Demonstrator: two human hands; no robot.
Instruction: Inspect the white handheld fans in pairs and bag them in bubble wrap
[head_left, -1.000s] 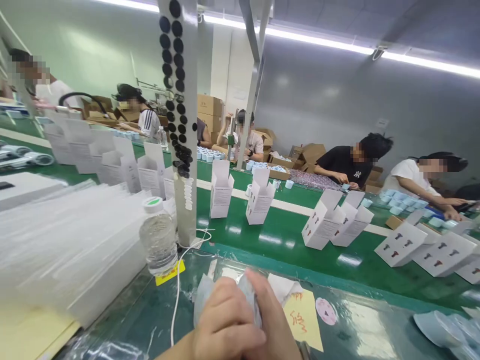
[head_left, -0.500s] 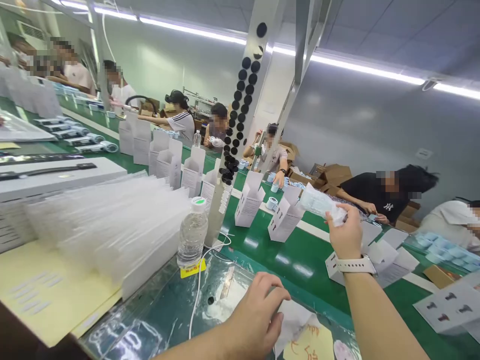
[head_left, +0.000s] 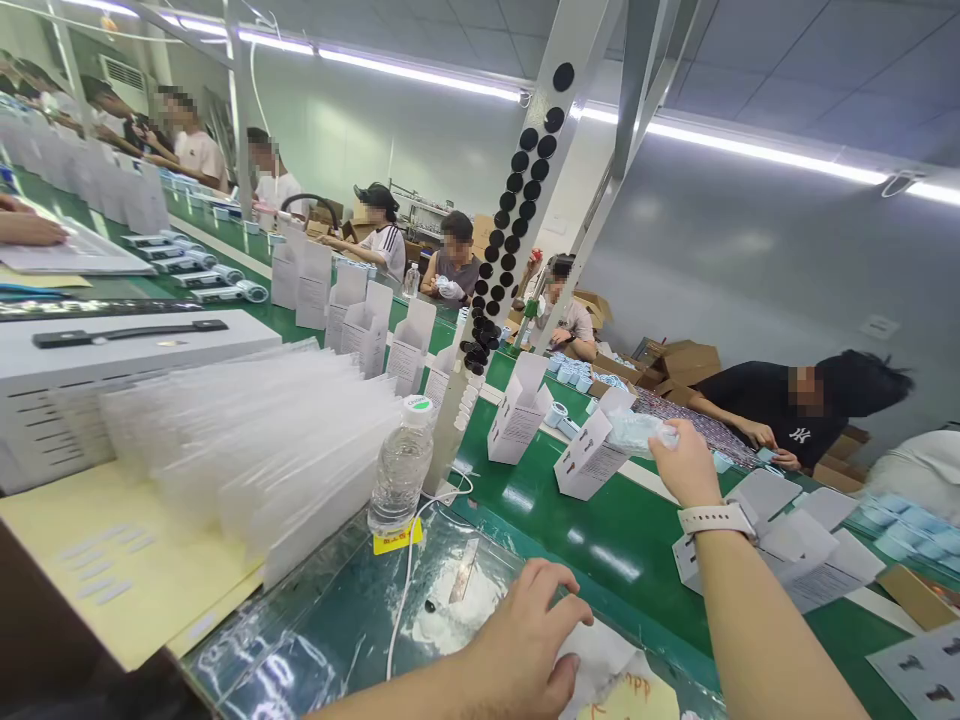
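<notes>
My right hand [head_left: 686,465], with a white watch strap on its wrist, grips a pale blue item in a clear plastic bag [head_left: 636,433] above the green conveyor belt [head_left: 622,540]. The bag is close to an open white carton [head_left: 592,450]. My left hand [head_left: 529,640] rests low on the clear plastic bench cover [head_left: 330,630], its fingers loosely curled around nothing. A white paper sheet [head_left: 596,655] and a yellow handwritten note [head_left: 630,700] lie by its fingertips.
A long row of clear plastic sleeves [head_left: 255,450] and a water bottle [head_left: 401,465] stand to the left. A white cable [head_left: 412,570] runs over the bench. Several white cartons line the belt, and co-workers sit along it among cardboard boxes.
The view has swung slightly left. My right hand has dropped a little with the bag, and my left hand has barely moved.
</notes>
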